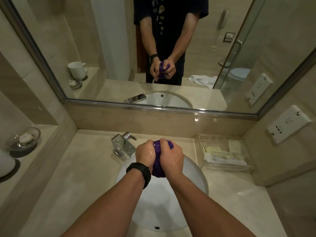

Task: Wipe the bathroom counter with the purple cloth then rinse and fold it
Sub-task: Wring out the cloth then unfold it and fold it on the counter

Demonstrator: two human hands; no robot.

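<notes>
The purple cloth (158,164) is bunched into a wet wad above the white sink basin (195,182). My left hand (145,154), with a black watch on its wrist, grips the wad from the left. My right hand (171,157) grips it from the right, and the two hands press together around it. Both hands look wet. Most of the cloth is hidden inside the fists. The beige stone counter (82,178) surrounds the basin. The mirror (119,48) repeats both hands squeezing the cloth.
A chrome faucet (123,146) stands just left of my hands at the basin's back edge. A clear tray of toiletry packets (222,154) sits on the counter at right. On the left ledge are a glass soap dish (25,139) and a white object on a dark coaster (6,164). A wall socket (287,124) is at right.
</notes>
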